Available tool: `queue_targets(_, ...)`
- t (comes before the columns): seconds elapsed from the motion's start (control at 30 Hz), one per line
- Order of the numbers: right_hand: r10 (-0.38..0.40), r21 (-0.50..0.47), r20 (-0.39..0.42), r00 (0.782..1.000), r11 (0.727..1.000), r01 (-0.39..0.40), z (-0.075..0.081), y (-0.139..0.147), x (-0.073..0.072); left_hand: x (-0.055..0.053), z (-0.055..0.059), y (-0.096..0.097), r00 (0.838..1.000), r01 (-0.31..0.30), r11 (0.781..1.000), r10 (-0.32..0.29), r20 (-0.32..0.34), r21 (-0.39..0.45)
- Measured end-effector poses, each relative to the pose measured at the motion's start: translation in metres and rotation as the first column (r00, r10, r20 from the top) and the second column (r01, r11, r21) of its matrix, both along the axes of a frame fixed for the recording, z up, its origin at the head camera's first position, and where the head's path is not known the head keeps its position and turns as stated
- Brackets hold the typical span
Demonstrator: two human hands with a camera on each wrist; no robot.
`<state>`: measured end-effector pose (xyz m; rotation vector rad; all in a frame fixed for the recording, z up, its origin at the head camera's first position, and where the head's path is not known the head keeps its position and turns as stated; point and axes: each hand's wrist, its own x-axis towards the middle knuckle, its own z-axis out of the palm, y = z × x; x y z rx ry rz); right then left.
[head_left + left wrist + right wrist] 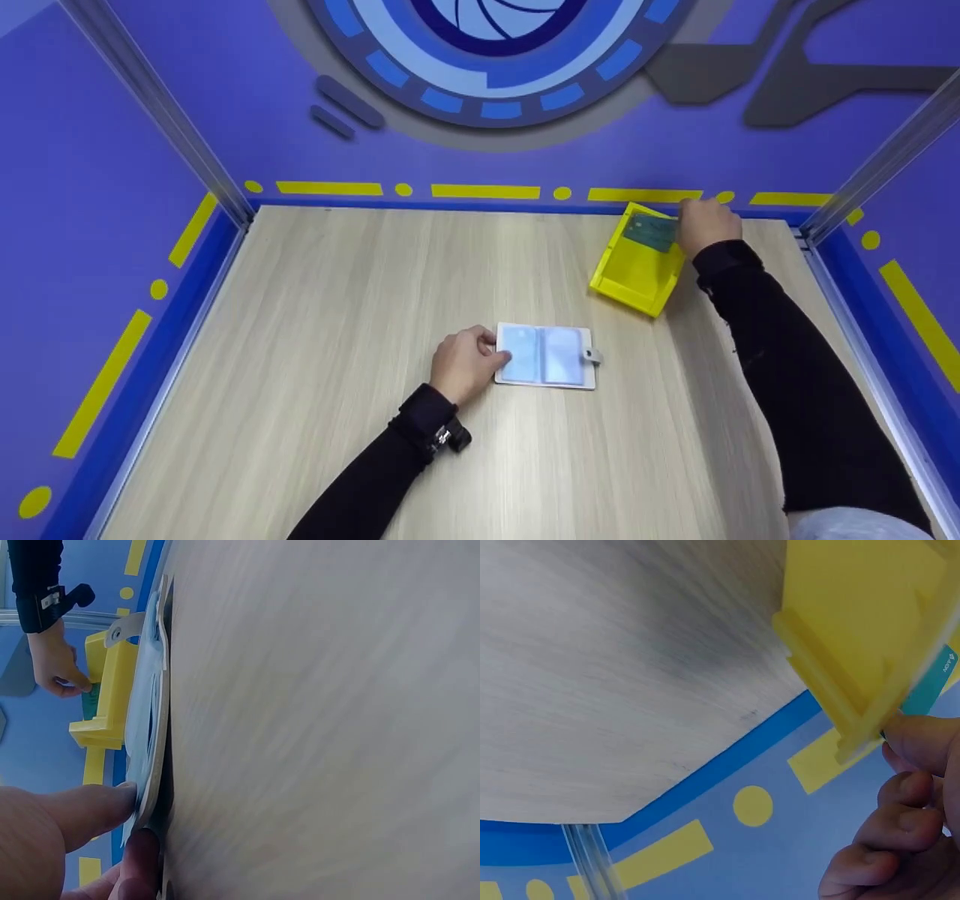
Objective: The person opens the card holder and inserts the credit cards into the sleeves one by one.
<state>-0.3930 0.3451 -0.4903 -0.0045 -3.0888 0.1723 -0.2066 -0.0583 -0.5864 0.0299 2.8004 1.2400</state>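
An open card holder [542, 356] with clear bluish sleeves lies on the table, its white snap strap [592, 356] sticking out on the right. My left hand [466, 364] pinches its left edge, thumb on top and fingers beneath, as the left wrist view shows. At the back right, my right hand [709, 225] pinches the right end of a dark green card [651, 232]. That card is over the far part of a yellow bin [637, 277]. In the right wrist view, thumb and forefinger meet at the card [932, 682] beside the bin's wall.
The wood-grain table [337, 300] is bounded by a blue back wall [480, 169] with yellow markings and by blue side panels. Metal profiles [172, 120] stand at the corners. The yellow bin sits close to the back wall.
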Motion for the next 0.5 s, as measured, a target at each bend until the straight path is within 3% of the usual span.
queue_targets(0.23, 0.121, 0.031, 0.065, 0.99, 0.992, -0.123, 0.014, 0.006, 0.015, 0.001, 0.0, 0.001, 1.0, 0.007, 1.0, -0.007, 0.015, -0.005)
queue_targets(0.33, 0.154, -0.003, 0.014, 0.988, 0.988, -0.154, 0.021, 0.007, 0.025, 0.001, 0.001, 0.001, 1.0, 0.006, 1.0, -0.006, 0.017, 0.002)
queue_targets(0.5, 0.147, -0.145, -0.117, 0.982, 0.976, -0.163, 0.032, -0.002, 0.043, 0.001, 0.001, -0.001, 1.0, -0.002, 1.0, 0.002, 0.02, 0.002)
